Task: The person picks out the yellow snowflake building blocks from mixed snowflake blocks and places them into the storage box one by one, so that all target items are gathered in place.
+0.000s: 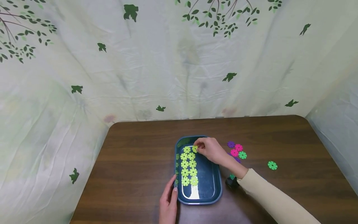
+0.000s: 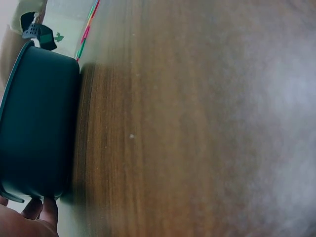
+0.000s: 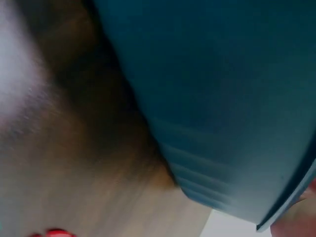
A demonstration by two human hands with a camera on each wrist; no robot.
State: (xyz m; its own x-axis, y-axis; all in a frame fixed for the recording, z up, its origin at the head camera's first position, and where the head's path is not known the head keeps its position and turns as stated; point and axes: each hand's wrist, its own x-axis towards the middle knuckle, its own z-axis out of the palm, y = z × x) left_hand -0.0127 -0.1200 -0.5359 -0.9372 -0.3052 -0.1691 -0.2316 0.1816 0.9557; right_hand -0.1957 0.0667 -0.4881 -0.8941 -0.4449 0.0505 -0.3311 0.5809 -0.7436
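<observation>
A deep blue tray (image 1: 207, 186) stands on the table, holding two columns of yellow-green flower-shaped discs (image 1: 185, 172). With its fingertips, my right hand (image 1: 211, 151) pinches one yellow-green flower disc (image 1: 195, 149) at the far end of the right column, inside the tray. My left hand (image 1: 168, 202) holds the tray's near left side. In the left wrist view, the left fingers (image 2: 48, 212) rest against the tray's outer wall (image 2: 42, 123). The right wrist view shows mostly the tray's outer wall (image 3: 212, 108), with a little of the right hand (image 3: 296, 219) at the edge.
Right of the tray lie pink (image 1: 234, 152), purple (image 1: 231, 144) and green flower discs (image 1: 242, 155), partly behind the right forearm. Another green disc (image 1: 272, 165) lies farther right. Around the brown table (image 1: 134, 161) hangs a pale curtain (image 1: 167, 62) with leaf and bird prints.
</observation>
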